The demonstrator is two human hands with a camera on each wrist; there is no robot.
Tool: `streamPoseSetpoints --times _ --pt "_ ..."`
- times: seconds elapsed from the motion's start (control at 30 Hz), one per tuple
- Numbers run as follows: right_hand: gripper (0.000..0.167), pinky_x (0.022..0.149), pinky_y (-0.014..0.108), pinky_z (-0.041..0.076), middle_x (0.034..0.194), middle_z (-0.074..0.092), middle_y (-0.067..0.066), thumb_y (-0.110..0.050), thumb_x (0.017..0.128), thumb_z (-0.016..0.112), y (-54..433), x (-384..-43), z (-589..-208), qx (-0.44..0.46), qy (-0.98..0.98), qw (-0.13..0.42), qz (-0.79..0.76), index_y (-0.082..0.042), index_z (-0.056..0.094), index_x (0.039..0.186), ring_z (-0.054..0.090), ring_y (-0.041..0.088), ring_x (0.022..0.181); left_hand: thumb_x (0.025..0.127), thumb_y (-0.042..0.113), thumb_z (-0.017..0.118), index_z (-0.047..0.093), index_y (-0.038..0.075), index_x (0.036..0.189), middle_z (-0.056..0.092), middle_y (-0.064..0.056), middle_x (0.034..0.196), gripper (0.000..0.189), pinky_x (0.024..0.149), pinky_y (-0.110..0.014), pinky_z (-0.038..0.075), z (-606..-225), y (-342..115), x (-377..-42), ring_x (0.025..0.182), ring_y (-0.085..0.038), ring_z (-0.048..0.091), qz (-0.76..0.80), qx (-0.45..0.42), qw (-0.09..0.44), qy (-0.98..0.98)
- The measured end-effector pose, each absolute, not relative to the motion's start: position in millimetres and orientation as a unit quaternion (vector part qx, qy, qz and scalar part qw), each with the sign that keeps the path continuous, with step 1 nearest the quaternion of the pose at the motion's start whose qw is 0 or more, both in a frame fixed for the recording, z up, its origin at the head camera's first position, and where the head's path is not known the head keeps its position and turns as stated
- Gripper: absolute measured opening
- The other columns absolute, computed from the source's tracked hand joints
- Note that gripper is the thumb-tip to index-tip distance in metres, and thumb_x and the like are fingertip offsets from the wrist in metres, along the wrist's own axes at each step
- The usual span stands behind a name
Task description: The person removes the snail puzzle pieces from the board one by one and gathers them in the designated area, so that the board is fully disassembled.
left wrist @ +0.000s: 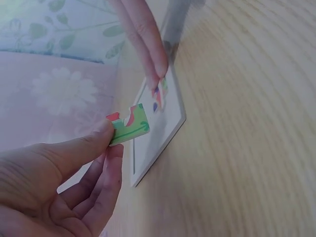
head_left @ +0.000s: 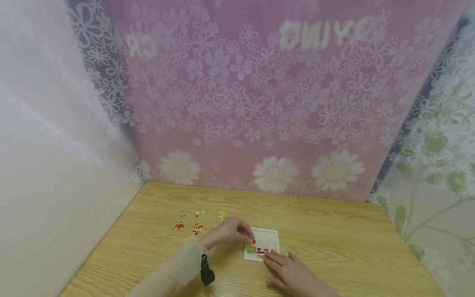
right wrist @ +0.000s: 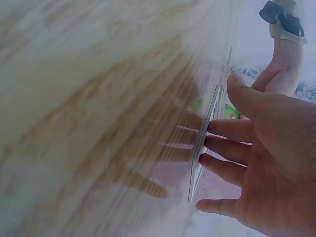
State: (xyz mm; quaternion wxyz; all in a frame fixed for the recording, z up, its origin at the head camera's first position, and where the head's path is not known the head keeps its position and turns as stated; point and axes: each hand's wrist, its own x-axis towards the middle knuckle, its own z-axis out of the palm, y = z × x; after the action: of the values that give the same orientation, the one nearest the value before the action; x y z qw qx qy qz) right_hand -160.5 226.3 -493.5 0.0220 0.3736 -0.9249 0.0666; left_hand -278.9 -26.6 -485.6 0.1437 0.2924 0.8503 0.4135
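A white square puzzle tray point(head_left: 269, 236) lies on the table, with colourful joined pieces point(head_left: 261, 251) along its near side. Between thumb and fingers, my left hand point(head_left: 231, 231) pinches a green jigsaw piece point(left wrist: 131, 129) with a notched edge and red parts. In the left wrist view that piece is held up over the tray's near left corner area. My right hand point(head_left: 295, 273) has its fingers stretched out, fingertips resting on the tray's near right part and touching the pieces there. Its thumb stands apart from the fingers in the right wrist view.
Several loose puzzle pieces lie left of the tray, among them a red one point(head_left: 197, 228) and a green one point(head_left: 222, 215). A flowered pink curtain point(head_left: 237, 103) hangs behind the wooden table point(head_left: 334, 239). A pale sheet point(head_left: 55, 165) hangs at the left.
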Motion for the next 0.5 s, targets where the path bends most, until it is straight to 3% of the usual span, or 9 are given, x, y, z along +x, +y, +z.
streamPoseSetpoints --times 0.23,0.5 --pt "0.061 0.098 0.065 0.046 0.148 0.056 0.01 -0.051 0.104 0.049 226 -161 -495 0.371 -0.926 0.025 0.07 -0.005 0.058 0.143 0.053 0.029 0.135 0.094 0.02 0.075 0.081 0.018 0.096 0.075 0.01 0.094 0.007 0.073 -0.025 0.055 -476 -42 -285 0.082 -0.005 0.067 0.432 0.292 0.138 0.842" --pt "0.062 0.098 0.066 0.046 0.149 0.054 0.011 -0.052 0.104 0.048 226 -162 -496 0.366 -0.927 0.008 0.079 -0.005 0.056 0.144 0.052 0.03 0.136 0.093 0.014 0.075 0.077 0.006 0.101 0.075 -0.005 0.089 0.011 0.077 -0.049 0.06 -468 -58 -288 0.087 -0.038 0.071 0.483 0.254 0.146 0.825"
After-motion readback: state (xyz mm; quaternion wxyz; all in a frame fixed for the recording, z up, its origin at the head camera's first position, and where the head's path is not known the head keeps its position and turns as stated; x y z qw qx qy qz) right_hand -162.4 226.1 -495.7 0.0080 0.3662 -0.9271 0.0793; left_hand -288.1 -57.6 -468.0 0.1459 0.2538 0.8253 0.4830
